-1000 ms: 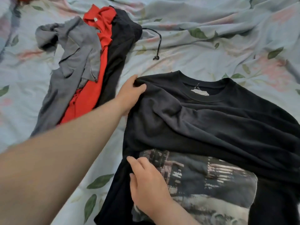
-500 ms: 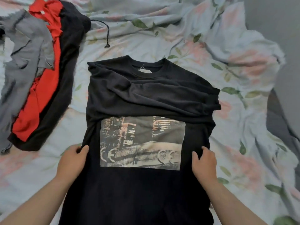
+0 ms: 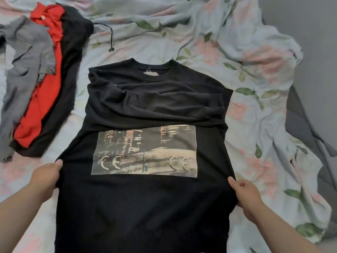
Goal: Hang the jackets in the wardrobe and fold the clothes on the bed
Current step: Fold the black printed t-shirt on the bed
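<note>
The bed spreads beyond the left hand and the right hand. The black T-shirt lies flat between them, collar farthest away. A heap of clothes sits beyond the left hand. The left hand's curled fingers grip the shirt's left edge; the right hand pinches its right edge.

The T-shirt is plain black, with a rectangular print in beige, grey and dull pink, and a white label at the collar. The sheet is pale blue-grey, patterned with pink flowers and green leaves. Far left lie a grey garment, a red garment and a black garment with a black cord. At right lies a dark grey cloth.
</note>
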Tool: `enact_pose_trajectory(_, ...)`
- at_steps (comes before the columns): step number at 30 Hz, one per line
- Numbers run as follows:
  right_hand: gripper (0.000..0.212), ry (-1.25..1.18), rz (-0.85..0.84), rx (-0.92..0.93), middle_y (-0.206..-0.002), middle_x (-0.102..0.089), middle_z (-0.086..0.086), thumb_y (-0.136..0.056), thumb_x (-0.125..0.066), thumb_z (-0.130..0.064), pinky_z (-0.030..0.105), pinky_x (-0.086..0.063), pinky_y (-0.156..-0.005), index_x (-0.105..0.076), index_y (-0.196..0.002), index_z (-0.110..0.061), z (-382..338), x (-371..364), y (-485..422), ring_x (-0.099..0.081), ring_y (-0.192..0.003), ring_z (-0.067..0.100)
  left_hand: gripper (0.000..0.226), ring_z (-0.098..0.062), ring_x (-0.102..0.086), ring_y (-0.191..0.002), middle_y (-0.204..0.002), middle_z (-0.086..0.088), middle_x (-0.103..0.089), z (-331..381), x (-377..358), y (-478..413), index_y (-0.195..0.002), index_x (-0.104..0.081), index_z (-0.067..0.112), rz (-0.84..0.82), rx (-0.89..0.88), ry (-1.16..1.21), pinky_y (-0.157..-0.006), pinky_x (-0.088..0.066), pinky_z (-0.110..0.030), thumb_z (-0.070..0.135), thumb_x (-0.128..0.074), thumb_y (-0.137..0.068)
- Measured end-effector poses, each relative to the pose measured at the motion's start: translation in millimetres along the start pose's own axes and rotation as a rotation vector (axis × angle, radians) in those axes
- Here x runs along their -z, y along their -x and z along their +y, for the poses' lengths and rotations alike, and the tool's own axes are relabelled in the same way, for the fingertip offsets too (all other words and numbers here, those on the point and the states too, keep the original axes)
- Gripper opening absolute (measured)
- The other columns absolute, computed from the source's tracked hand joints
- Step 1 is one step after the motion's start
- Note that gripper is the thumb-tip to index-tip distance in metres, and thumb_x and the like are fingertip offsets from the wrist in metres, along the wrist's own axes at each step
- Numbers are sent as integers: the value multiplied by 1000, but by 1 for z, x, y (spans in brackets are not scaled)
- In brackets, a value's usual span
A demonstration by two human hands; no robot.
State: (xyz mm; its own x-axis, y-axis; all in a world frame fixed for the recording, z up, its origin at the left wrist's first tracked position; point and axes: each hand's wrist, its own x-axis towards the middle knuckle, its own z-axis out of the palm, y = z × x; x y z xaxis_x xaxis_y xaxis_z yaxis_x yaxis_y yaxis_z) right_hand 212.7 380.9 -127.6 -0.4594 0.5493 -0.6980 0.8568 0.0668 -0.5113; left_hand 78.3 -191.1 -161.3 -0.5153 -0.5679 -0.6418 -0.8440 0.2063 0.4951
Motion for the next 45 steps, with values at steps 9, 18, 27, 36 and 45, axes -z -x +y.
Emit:
enact_pose_trajectory(9,44,-35,-613,-202,-115,-75,1,-85,-74,-9,35,-57,-83,-62,-126,-15,55,-2,40,-72,-103,20,22,-29,-72,-97,-105,-8,-76,-94,16,108,-112,-69,9,-487,145,-84,-85,-52,-41,18,-68,-92)
enact_pose_trajectory(18,30,226,-300,-232,-107,-71,8,-96,-54,3,46,-56,-85,-61,-121,-12,71,9,61,-67,-98,29,24,-32,-63,-86,-101,-14,-70,-105,26,114,-104,-63,7,-190,-61,-505,-82,-51,-48,22,-73,-88)
enact_pose_trajectory(27,59,677,223,364,-146,-43,15,-82,-59,-11,44,-37,-114,-49,-140,-7,-1,-55,54,-41,-136,33,74,-36,-36,-142,-153,-19,-40,-38,-29,117,-144,-46,2,16,-734,-850,-113,-35,-50,29,-74,-81)
enact_pose_trajectory(36,64,950,147,1136,-155,-36,16,-90,-58,-34,50,-20,-122,-43,-148,-10,-151,-159,-37,-29,-147,31,84,-26,-13,-152,-164,-11,-13,30,-130,66,-156,-16,5,110,-891,-934,-123,-8,-45,57,-26,-90)
enact_pose_trajectory(45,28,343,579,1039,-111,-61,9,-92,-48,-31,37,-35,-91,-68,-104,-17,-281,-145,-93,-53,-103,33,84,-39,-55,-126,-140,-23,-54,22,-136,59,-134,-57,-4,146,-955,-864,-107,-27,-50,52,-41,-73)
